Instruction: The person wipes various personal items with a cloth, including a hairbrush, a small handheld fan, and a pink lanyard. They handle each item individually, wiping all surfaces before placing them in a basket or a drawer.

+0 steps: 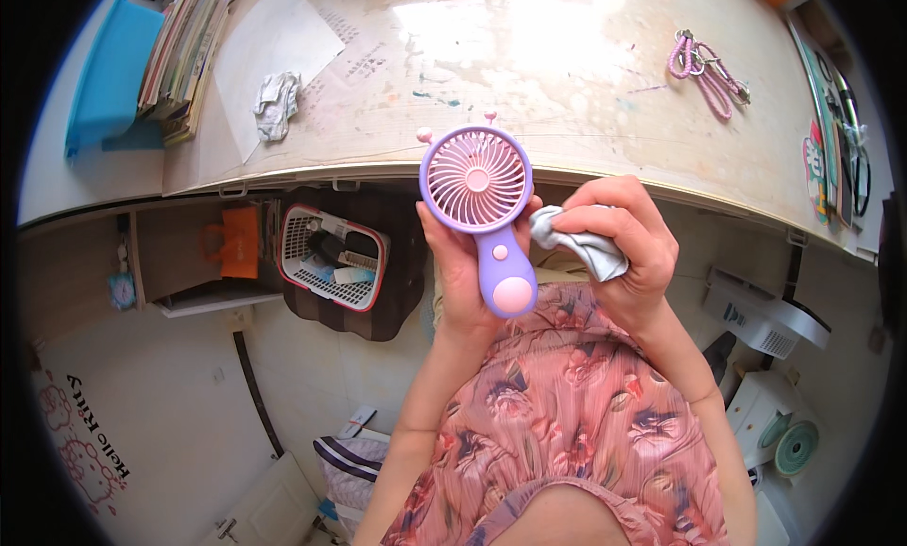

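Note:
My left hand [464,291] grips a purple and pink handheld fan [511,262] from behind, with its round pink grille facing up toward me. Two small pink knobs stick out from the top of the fan's ring. Beside the handle, my right hand [631,241] pinches a crumpled pale grey cloth [582,245] between thumb and fingers. The cloth is close to the fan's right side; whether they touch I cannot tell. A second crumpled grey-white cloth [276,107] lies on the desk, partly over a sheet of white paper [283,32].
The stained desk [567,135] spans the far side, its front edge just beyond my hands. Braided pink cords with metal rings [701,71] lie at right. Books [188,50] stand beside a blue holder [113,71] at left. Below is a white basket [288,255] of small items.

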The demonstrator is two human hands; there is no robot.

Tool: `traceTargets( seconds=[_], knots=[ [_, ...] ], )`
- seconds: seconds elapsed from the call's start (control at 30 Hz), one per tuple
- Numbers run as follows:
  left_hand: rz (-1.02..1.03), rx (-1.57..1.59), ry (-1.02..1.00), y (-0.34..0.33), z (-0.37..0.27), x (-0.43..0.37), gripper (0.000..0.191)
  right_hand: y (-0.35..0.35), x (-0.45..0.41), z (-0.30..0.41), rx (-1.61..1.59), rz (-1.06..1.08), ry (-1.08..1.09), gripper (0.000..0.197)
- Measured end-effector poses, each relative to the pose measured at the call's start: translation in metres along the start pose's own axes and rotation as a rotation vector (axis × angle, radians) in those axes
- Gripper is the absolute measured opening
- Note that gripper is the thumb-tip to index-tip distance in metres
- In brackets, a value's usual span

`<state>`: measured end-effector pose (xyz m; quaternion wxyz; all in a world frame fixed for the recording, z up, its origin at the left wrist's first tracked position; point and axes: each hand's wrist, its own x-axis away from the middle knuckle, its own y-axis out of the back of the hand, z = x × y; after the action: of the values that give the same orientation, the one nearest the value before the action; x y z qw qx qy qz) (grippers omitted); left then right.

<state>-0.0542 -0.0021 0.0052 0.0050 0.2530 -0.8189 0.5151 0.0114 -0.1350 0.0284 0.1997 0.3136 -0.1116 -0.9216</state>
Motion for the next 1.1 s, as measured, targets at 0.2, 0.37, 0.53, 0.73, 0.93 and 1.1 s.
traceTargets(
  seconds=[0.2,0.37,0.53,0.73,0.93,1.1],
  knots=[
    [0.042,-0.005,0.045,0.000,-0.003,-0.003,0.086,-0.015,0.004,0.010,-0.167,0.100,-0.095,0.028],
    [0.064,0.200,0.096,0.018,-0.004,-0.011,0.084,0.006,0.014,0.018,-0.221,0.403,-0.121,0.028],
    [0.194,0.363,0.156,0.016,-0.010,-0.013,0.087,0.016,0.014,0.023,-0.308,0.365,-0.126,0.025],
    [0.190,0.420,0.205,0.011,-0.008,-0.010,0.090,0.008,0.017,0.019,-0.283,0.326,-0.184,0.029],
    [0.277,0.482,0.207,0.014,0.004,-0.008,0.095,-0.009,0.008,0.013,-0.256,0.225,-0.170,0.030],
    [0.258,0.257,0.068,0.010,0.011,-0.004,0.100,-0.018,0.005,0.014,-0.184,0.112,-0.169,0.031]
  ],
)
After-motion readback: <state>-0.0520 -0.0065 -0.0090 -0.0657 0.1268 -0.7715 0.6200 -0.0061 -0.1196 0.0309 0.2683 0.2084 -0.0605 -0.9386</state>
